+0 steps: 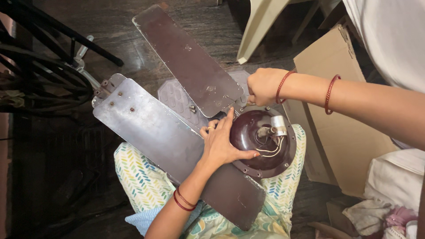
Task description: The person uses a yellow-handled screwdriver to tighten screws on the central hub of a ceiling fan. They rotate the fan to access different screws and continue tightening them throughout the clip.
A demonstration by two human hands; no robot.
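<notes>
A dark brown ceiling fan lies across my lap. Its round motor housing [248,132] faces up, with a small silver cylinder [279,125] and white wires [270,150] at the centre. My left hand [220,142] lies flat where the near blade [150,132] meets the housing, fingers spread and thumb on the hub. My right hand [263,86] is closed in a fist just above the housing rim, at the root of the far blade [186,57]. Anything inside the fist is hidden. Red bangles ring both wrists.
A cardboard box [336,115] stands to the right of the fan, with crumpled cloth [389,203] beside it. A pale plastic chair leg [256,26] rises at the top. A black metal frame with a wheel [40,75] fills the left side. The floor is dark stone.
</notes>
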